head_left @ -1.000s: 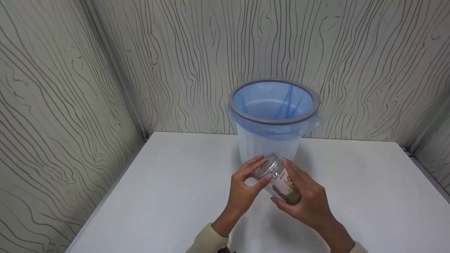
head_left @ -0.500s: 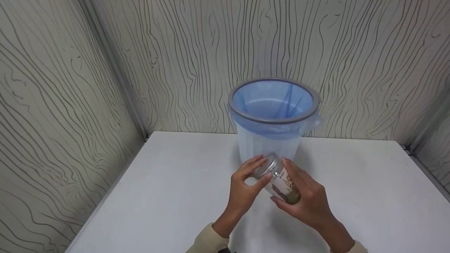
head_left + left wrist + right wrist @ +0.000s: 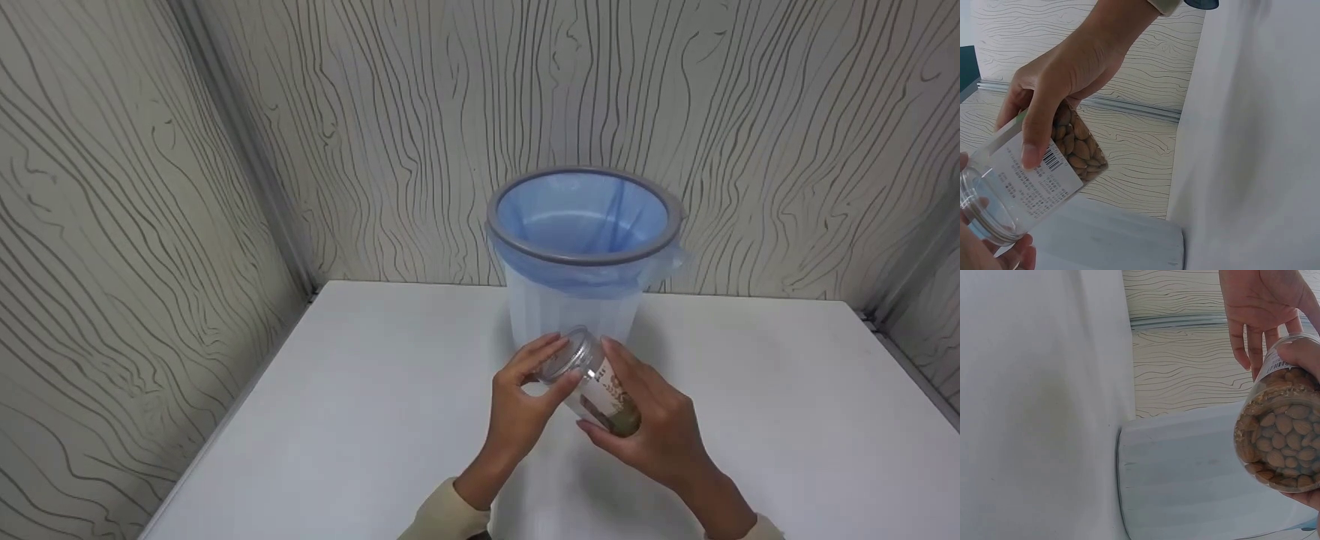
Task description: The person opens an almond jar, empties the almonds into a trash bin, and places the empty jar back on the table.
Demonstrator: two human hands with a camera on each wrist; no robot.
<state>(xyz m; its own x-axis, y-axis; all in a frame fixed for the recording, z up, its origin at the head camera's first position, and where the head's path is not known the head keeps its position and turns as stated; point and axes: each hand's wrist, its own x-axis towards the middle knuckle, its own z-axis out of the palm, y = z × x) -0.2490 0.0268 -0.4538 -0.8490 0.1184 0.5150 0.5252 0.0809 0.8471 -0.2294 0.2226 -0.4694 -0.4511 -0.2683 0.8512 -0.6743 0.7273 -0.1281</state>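
A clear plastic jar [image 3: 604,394] with a white label and almonds inside is held tilted above the white table [image 3: 360,420], just in front of the bin. My right hand [image 3: 660,427] grips the jar's body, fingers wrapped over the label. My left hand [image 3: 517,405] pinches the clear screw lid [image 3: 566,352] at the jar's upper end between thumb and fingers. The left wrist view shows the jar [image 3: 1044,169] with its barcode label and the lid [image 3: 982,211]. In the right wrist view the almond-filled base of the jar [image 3: 1280,439] faces the camera, with my left hand [image 3: 1261,309] behind it.
A pale bin [image 3: 574,315] with a grey rim and a blue bag liner stands at the back middle of the table, against the wood-grain wall [image 3: 375,135]. Its ribbed side [image 3: 1196,478] is close behind the jar. Wood-grain walls close in the left and right sides.
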